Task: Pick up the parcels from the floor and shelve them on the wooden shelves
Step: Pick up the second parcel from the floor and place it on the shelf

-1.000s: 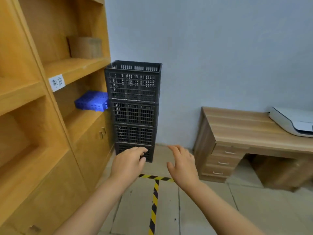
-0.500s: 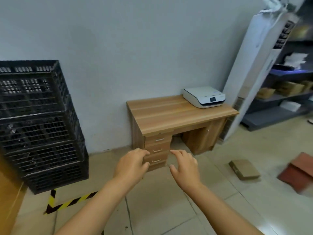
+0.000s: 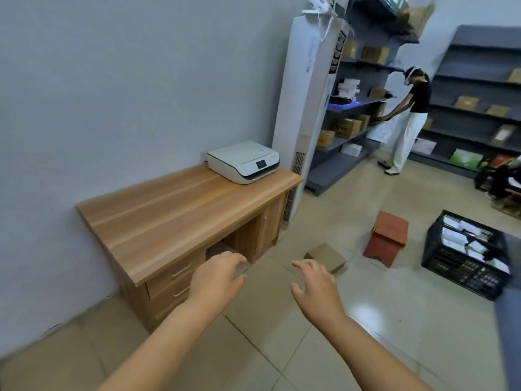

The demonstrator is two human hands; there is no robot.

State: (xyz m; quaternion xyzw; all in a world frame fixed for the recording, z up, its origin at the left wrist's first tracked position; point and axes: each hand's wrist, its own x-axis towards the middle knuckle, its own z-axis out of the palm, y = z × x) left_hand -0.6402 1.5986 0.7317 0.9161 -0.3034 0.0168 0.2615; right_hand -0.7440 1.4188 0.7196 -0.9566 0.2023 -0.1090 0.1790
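Note:
A small brown cardboard parcel (image 3: 327, 257) lies flat on the tiled floor just right of the desk. A red-brown box (image 3: 386, 237) stands on the floor beyond it. My left hand (image 3: 218, 279) and my right hand (image 3: 314, 286) hover in front of me, both empty with fingers loosely spread. The right hand is just short of the brown parcel and not touching it. The wooden shelves are out of view.
A wooden desk (image 3: 180, 210) with a white printer (image 3: 244, 161) stands against the wall at left. A black crate (image 3: 466, 253) of parcels sits on the floor at right. A tall white unit (image 3: 306, 108) and grey shelving (image 3: 479, 108) stand behind, where a person (image 3: 408, 119) works.
My view has swung right, from the wooden shelves and stacked black crates to the desk and the floor with parcels. Both hands stay out in front, empty.

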